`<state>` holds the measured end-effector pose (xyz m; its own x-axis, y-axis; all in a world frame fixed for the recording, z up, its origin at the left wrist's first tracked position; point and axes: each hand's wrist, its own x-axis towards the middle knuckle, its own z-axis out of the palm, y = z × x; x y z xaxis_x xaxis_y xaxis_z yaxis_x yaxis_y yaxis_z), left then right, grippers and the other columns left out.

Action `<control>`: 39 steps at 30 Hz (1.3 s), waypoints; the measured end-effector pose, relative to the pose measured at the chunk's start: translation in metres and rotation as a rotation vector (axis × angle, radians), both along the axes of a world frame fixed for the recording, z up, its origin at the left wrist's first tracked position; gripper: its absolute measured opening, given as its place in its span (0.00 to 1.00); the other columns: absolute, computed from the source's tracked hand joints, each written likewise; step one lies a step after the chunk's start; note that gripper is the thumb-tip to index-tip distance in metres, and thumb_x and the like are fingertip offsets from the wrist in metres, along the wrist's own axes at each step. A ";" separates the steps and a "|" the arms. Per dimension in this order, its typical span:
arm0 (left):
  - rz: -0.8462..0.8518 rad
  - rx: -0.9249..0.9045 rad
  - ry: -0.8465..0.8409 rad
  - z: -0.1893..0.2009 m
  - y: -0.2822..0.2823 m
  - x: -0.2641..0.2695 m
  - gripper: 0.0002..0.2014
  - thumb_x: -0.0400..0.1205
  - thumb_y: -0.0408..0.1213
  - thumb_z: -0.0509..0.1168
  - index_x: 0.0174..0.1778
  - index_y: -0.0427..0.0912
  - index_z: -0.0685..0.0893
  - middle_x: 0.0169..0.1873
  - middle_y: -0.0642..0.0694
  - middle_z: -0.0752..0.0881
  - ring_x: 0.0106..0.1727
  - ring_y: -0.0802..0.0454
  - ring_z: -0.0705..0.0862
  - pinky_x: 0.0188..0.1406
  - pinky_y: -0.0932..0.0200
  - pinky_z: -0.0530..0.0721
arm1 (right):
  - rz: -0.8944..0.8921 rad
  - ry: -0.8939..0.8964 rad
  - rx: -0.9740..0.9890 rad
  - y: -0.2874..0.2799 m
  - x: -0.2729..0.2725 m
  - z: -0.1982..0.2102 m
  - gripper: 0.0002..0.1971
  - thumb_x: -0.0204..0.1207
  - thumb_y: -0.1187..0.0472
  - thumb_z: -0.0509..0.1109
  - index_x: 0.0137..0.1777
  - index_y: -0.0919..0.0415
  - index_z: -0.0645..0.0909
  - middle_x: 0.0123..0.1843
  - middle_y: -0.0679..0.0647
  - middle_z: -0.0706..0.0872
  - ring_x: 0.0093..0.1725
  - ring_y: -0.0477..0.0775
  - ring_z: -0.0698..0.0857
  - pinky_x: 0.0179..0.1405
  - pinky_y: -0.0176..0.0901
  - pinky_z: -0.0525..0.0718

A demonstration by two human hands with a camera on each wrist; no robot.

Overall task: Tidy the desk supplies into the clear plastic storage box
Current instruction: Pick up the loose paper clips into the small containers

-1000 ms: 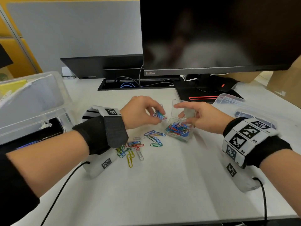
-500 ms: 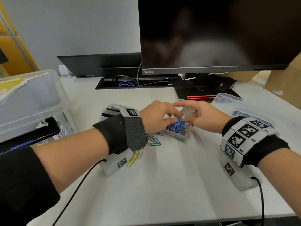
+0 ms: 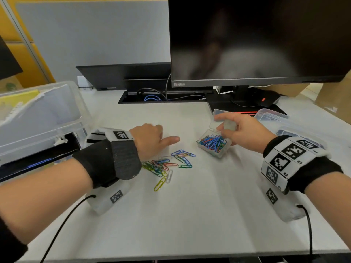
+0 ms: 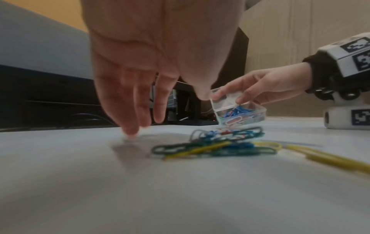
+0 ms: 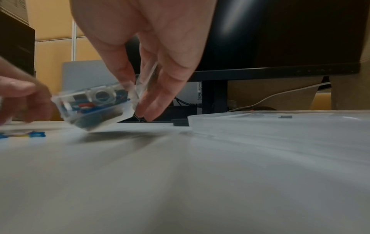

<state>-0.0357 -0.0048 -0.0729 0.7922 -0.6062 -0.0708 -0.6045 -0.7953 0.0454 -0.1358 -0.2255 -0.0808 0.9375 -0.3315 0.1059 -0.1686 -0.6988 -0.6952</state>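
Observation:
Loose coloured paper clips [image 3: 167,165] lie in a small heap on the white desk [image 3: 190,215]. My left hand [image 3: 159,138] hovers just behind the heap, holding nothing; in the left wrist view its straight fingers [image 4: 130,110] point down and one tip touches the desk beside the clips [image 4: 216,145]. My right hand [image 3: 224,127] pinches a small clear clip box [image 3: 214,145] half full of clips, its hinged lid standing open. The right wrist view shows this box [image 5: 94,106] tilted and lifted off the desk. The big clear storage box [image 3: 38,114] stands at the left.
A monitor [image 3: 256,38] and its black stand rise behind my hands, with a cable slot [image 3: 161,96] in the desk. A clear plastic lid [image 3: 269,114] lies flat to the right of my right hand, seen close as the lid [image 5: 280,123]. A cardboard box [image 3: 334,99] sits far right.
My left hand brought clips over the small box, let them go, and drew back left to the loose heap, empty. My right hand kept hold of the small box.

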 end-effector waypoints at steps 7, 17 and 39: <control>-0.059 -0.111 0.496 -0.001 0.016 -0.006 0.29 0.59 0.57 0.79 0.48 0.44 0.79 0.45 0.48 0.85 0.20 0.59 0.82 0.30 0.63 0.85 | -0.036 -0.006 -0.020 -0.002 -0.002 0.000 0.17 0.76 0.60 0.66 0.65 0.50 0.79 0.57 0.53 0.85 0.49 0.57 0.88 0.27 0.32 0.80; -0.363 -0.210 0.311 -0.001 -0.013 -0.004 0.21 0.73 0.54 0.70 0.61 0.51 0.83 0.60 0.53 0.82 0.59 0.56 0.80 0.63 0.65 0.75 | 0.042 0.066 -0.047 0.002 -0.006 0.004 0.24 0.69 0.64 0.76 0.66 0.51 0.77 0.49 0.48 0.86 0.55 0.53 0.85 0.63 0.49 0.81; -0.399 -0.200 0.473 -0.003 0.013 -0.005 0.16 0.68 0.40 0.78 0.51 0.52 0.89 0.43 0.55 0.84 0.41 0.57 0.81 0.48 0.68 0.80 | 0.195 0.168 -0.010 0.001 -0.001 0.000 0.30 0.76 0.76 0.63 0.72 0.48 0.70 0.58 0.50 0.82 0.44 0.48 0.83 0.36 0.19 0.80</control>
